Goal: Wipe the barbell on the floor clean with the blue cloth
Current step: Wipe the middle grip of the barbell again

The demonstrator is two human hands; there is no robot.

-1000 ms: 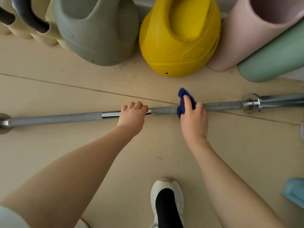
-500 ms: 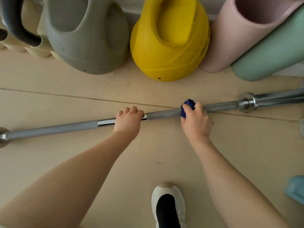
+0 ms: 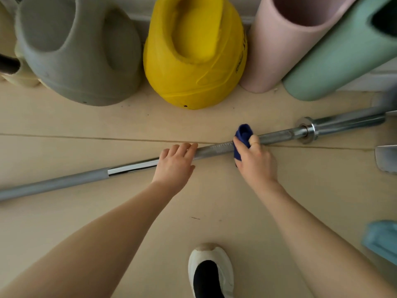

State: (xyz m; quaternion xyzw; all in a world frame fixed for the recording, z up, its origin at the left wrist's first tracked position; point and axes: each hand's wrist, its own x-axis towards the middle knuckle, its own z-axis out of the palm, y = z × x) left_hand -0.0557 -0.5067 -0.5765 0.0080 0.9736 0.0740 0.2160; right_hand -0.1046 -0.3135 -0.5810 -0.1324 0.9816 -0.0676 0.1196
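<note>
The barbell [image 3: 214, 148] lies on the floor [image 3: 214, 201], long axis left-right. The right hand [image 3: 255, 160] grips the blue cloth [image 3: 241, 136] around the shaft; the left hand [image 3: 175, 163] rests open-fingered on it.

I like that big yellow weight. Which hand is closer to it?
Right, narrowly. The right hand, wrapping the blue cloth on the barbell, sits just below the yellow weight's right side; the left hand rests lower, under its left side.
</note>
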